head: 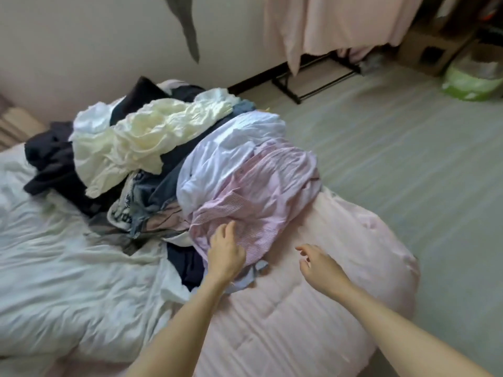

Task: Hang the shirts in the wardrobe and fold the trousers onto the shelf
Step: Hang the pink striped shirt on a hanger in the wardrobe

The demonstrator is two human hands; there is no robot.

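Observation:
A heap of clothes lies on the bed. Nearest me is a pink striped shirt (261, 191), with a white shirt (228, 153) behind it and a cream garment (141, 137) further back. Dark garments (51, 159) and blue denim (152, 194) are mixed in. My left hand (226, 251) rests on the near edge of the pink striped shirt, fingers spread, not gripping. My right hand (318, 265) hovers over the pink duvet (313, 308) to the right of the heap, fingers apart and holding nothing.
A white crumpled duvet (54, 268) covers the bed's left side. A black clothes rack (307, 74) draped in pink cloth stands by the back wall. Cardboard boxes (427, 47) and a green tub (473, 77) sit at the far right on the grey floor.

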